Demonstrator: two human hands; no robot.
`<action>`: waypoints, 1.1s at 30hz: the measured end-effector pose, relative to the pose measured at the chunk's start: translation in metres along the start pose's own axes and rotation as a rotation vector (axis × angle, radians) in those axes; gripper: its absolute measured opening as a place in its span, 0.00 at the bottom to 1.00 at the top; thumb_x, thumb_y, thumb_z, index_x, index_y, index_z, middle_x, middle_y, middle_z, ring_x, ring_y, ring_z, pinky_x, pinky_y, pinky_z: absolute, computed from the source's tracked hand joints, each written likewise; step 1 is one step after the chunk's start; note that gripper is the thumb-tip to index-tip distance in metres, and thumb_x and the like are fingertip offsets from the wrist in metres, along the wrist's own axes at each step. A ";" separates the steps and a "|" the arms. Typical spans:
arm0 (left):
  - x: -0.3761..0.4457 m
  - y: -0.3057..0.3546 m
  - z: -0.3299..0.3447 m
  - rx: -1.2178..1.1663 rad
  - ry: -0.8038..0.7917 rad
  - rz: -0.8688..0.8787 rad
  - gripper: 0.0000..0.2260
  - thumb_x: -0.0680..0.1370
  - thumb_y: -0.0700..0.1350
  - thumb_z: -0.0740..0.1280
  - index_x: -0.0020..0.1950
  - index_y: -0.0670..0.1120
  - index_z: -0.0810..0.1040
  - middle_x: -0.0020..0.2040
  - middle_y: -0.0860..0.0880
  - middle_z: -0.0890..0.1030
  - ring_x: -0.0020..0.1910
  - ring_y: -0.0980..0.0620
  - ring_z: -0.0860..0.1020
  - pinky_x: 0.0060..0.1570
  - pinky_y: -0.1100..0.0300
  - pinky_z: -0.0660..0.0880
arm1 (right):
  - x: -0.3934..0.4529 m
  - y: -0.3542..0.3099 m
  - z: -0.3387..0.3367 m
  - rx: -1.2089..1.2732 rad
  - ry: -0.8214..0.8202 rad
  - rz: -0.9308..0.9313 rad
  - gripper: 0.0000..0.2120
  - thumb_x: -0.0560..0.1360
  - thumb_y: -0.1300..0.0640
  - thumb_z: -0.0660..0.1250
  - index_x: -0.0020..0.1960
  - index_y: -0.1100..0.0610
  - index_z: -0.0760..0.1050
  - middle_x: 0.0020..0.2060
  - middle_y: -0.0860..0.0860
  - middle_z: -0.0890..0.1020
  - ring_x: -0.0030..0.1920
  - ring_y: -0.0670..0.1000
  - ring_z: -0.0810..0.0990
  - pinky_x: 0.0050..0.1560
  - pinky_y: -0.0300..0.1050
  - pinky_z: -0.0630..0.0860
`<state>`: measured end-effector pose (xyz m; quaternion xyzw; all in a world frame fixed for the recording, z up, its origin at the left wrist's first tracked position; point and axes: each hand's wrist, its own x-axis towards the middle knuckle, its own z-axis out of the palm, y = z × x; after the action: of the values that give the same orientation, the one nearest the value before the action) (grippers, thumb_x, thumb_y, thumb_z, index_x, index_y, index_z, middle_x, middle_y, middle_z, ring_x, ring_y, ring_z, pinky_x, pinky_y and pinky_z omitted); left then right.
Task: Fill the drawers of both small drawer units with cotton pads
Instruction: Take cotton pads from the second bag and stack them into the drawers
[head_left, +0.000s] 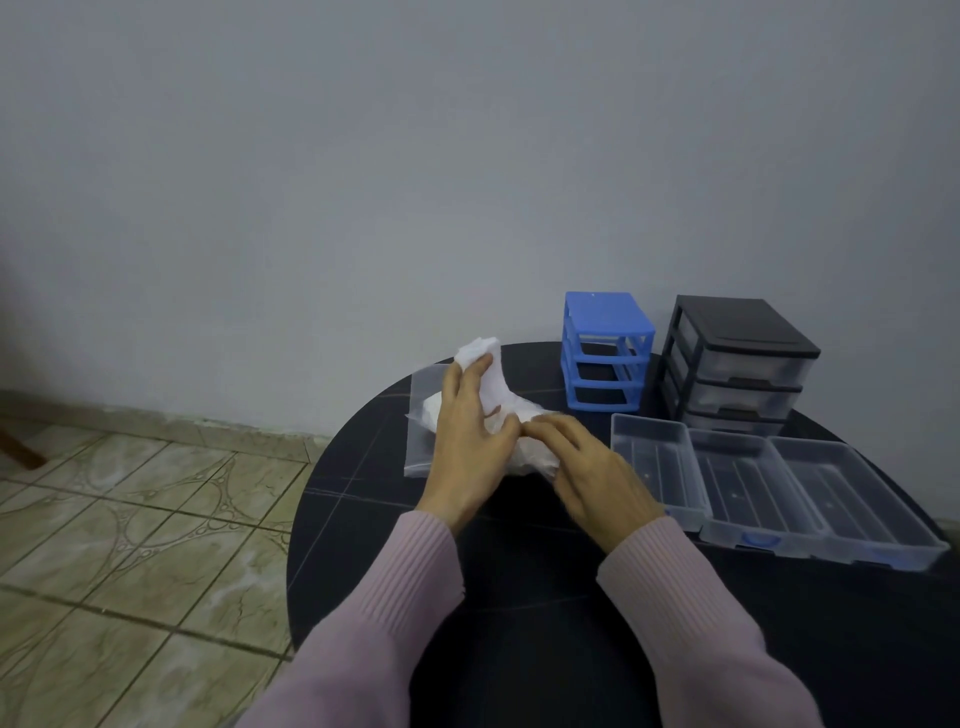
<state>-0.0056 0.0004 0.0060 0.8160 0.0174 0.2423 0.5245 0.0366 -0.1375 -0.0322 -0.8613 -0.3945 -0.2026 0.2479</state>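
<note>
Hands meet over the round black table (519, 597): left hand (470, 441) grips white cotton pads (491, 387), right hand (587, 470) presses the pile, drawer units (605, 353) beyond it, tiled floor (130, 519) to their left.

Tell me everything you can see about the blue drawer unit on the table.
The blue drawer unit is a small frame that looks like plastic, with a flat top and three stacked bays. All three bays stand open and show no drawers. It sits upright at the far side of the round black table, near the wall, just left of the black drawer unit and apart from it. Neither hand touches it.
</note>
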 end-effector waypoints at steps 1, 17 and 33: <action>0.000 0.000 0.000 0.009 -0.001 0.002 0.25 0.78 0.36 0.63 0.73 0.47 0.62 0.71 0.52 0.60 0.59 0.62 0.66 0.47 0.83 0.66 | 0.000 0.001 0.000 -0.018 -0.029 -0.015 0.21 0.74 0.68 0.64 0.66 0.57 0.71 0.63 0.57 0.73 0.56 0.58 0.78 0.51 0.47 0.77; 0.001 0.002 0.000 0.042 0.005 -0.006 0.25 0.77 0.38 0.63 0.73 0.46 0.62 0.71 0.53 0.61 0.62 0.61 0.63 0.57 0.69 0.64 | 0.001 0.005 -0.009 0.122 0.082 0.093 0.11 0.58 0.68 0.78 0.38 0.59 0.82 0.40 0.55 0.84 0.40 0.50 0.82 0.45 0.34 0.78; 0.002 -0.002 0.006 0.082 -0.009 -0.009 0.25 0.78 0.36 0.62 0.73 0.45 0.61 0.70 0.50 0.61 0.58 0.62 0.63 0.48 0.85 0.62 | 0.000 -0.005 -0.014 0.008 -0.142 0.145 0.08 0.73 0.60 0.68 0.52 0.57 0.75 0.53 0.52 0.80 0.52 0.52 0.78 0.51 0.36 0.70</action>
<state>-0.0006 -0.0034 0.0034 0.8379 0.0285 0.2354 0.4917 0.0304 -0.1430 -0.0202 -0.8989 -0.3484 -0.1208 0.2367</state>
